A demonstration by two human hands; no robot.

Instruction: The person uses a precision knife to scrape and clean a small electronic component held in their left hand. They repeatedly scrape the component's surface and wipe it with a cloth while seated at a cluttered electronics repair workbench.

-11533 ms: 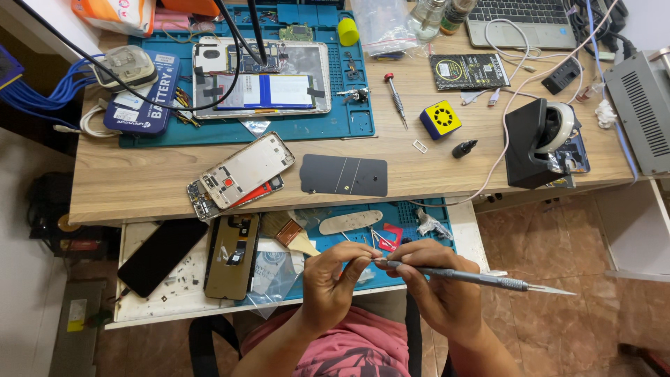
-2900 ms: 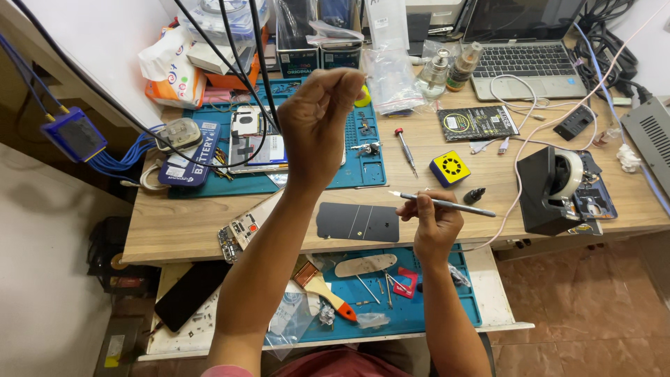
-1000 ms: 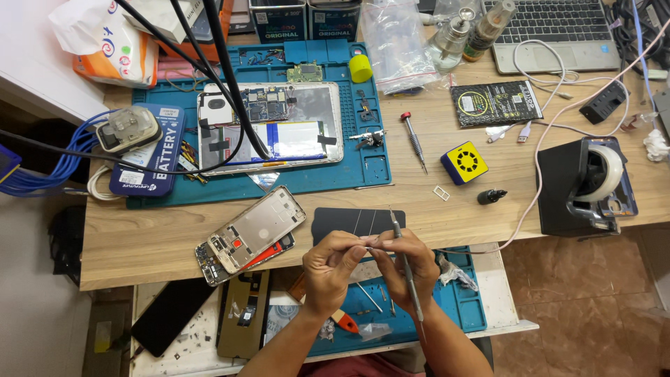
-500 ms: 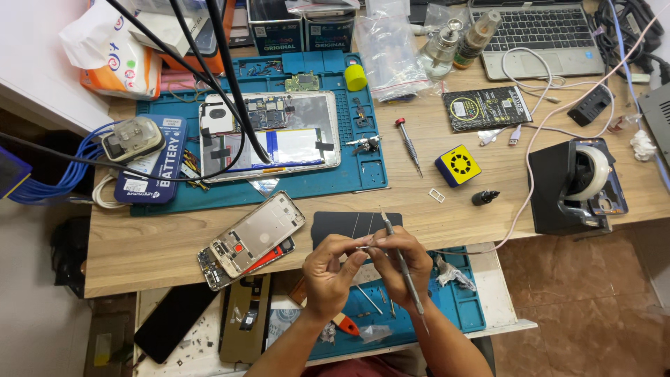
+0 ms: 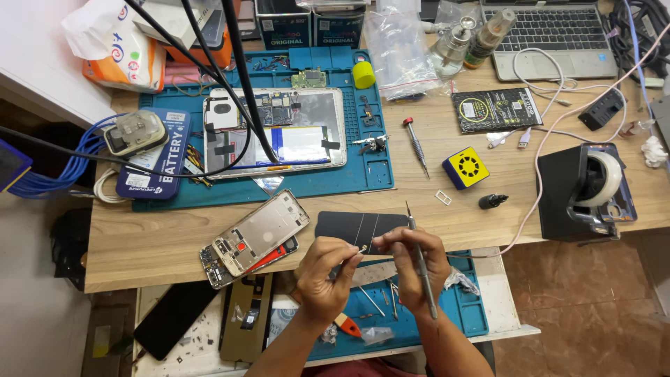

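Nearest to me, my left hand (image 5: 322, 276) pinches a tiny part (image 5: 363, 248) between thumb and finger, too small for me to say what it is. It sits in front of the near edge of the table (image 5: 139, 244), above the drawer. My right hand (image 5: 417, 260) is closed around a thin screwdriver (image 5: 420, 269), with the tip up near the tiny part.

Under the hands the open drawer holds a blue mat (image 5: 467, 314). On it I see some thin metal tools and one small tool with an orange handle (image 5: 347, 325). In the left part of the drawer lie two phones (image 5: 209, 318), one black and one olive.

On the table I count one opened phone frame (image 5: 255, 237) and one dark flat panel (image 5: 359, 227), just beside the hands. Further away there is a large blue mat (image 5: 363, 178) with one opened tablet (image 5: 276, 132) on it. To the right lie one more screwdriver (image 5: 417, 146), one yellow cube (image 5: 465, 167) and one tape holder (image 5: 583, 188). At the far edge stands a laptop (image 5: 544, 35).
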